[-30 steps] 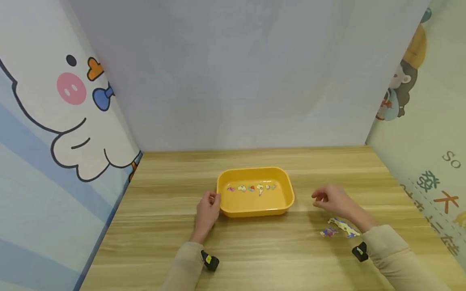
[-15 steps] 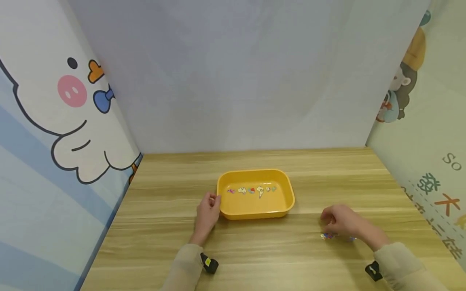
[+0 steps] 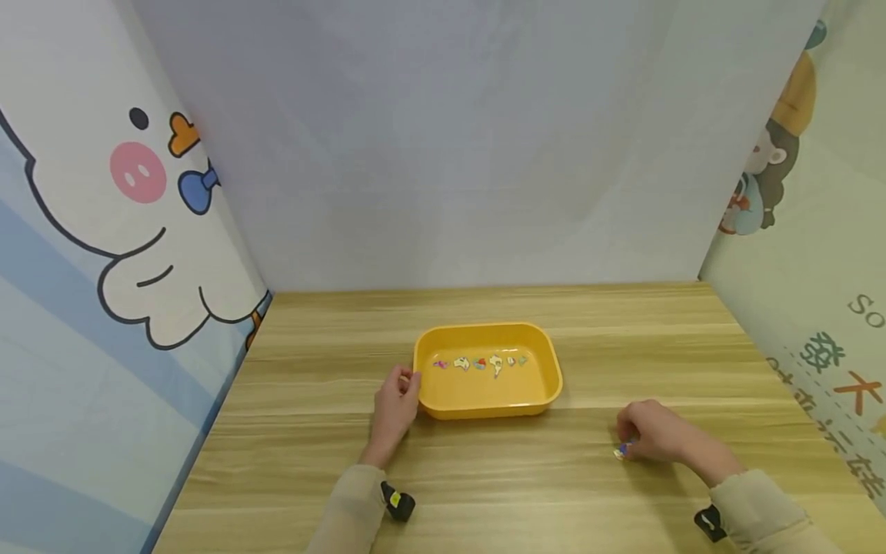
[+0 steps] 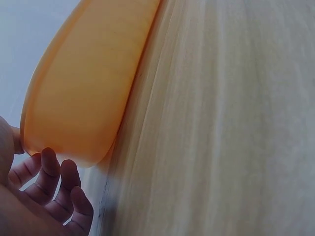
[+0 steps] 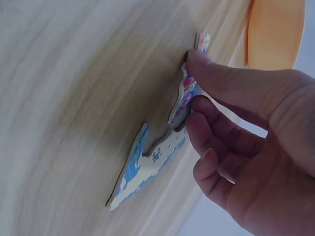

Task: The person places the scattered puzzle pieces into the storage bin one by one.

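Observation:
My left hand holds the left end of a yellow plastic tray, its thumb at the rim and its curled fingers against the outer wall. Off to the right, my right hand is low over the table. Its thumb and fingers pinch a small flat puzzle piece with a red, blue and white print. A longer cream-and-blue puzzle piece lies on the wood beneath that hand; in the head view the hand hides it.
Inside the tray several small printed pieces lie in a row. The wooden table meets a pale wall at the back. Cartoon-printed panels stand at both sides.
My right hand has come down and toward me from beside the tray, onto the small puzzle piece. My left hand and the tray have stayed in place.

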A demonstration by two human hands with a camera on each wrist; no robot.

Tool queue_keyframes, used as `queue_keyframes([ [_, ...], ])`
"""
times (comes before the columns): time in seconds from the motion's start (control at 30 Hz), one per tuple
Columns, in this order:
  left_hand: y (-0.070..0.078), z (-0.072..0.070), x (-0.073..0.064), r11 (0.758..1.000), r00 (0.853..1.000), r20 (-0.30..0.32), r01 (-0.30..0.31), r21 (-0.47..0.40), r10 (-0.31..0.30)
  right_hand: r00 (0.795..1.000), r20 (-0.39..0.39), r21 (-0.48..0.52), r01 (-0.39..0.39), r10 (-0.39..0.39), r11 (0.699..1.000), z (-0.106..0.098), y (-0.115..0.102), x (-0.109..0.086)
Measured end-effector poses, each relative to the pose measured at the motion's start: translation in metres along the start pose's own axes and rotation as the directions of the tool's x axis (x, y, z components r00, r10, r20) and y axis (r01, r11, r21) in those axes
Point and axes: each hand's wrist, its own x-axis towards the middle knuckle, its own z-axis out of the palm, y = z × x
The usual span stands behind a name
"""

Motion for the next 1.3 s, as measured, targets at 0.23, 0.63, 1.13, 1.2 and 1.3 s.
queue_keyframes([
  [0.23, -0.003, 0.003, 0.002, 1.0, 1.0, -0.002, 0.002, 0.005, -0.002, 0.998, -0.03, -0.026, 0.048, -0.049, 0.999, 0.003, 0.001, 0.004],
  [0.63, -0.007, 0.005, 0.003, 0.999, 1.0, 0.007, -0.026, -0.037, 0.027, 1.0, -0.01, -0.032, 0.024, -0.025, 0.999, 0.004, -0.005, 0.0],
  [1.13, -0.006, 0.003, 0.002, 0.999, 1.0, 0.0, -0.012, -0.031, 0.012, 0.999, 0.043, -0.007, -0.012, 0.012, 1.0, 0.004, -0.009, 0.0],
  [1.2, -0.006, 0.003, 0.002, 0.999, 1.0, 0.002, -0.012, -0.034, 0.012, 0.999, 0.049, -0.007, -0.005, 0.006, 1.0, 0.003, -0.009, 0.001],
  [1.3, -0.006, 0.003, 0.002, 0.999, 1.0, 0.005, -0.011, -0.039, 0.011, 0.999, 0.045, -0.001, 0.005, -0.005, 1.0, 0.002, -0.01, 0.002],
])
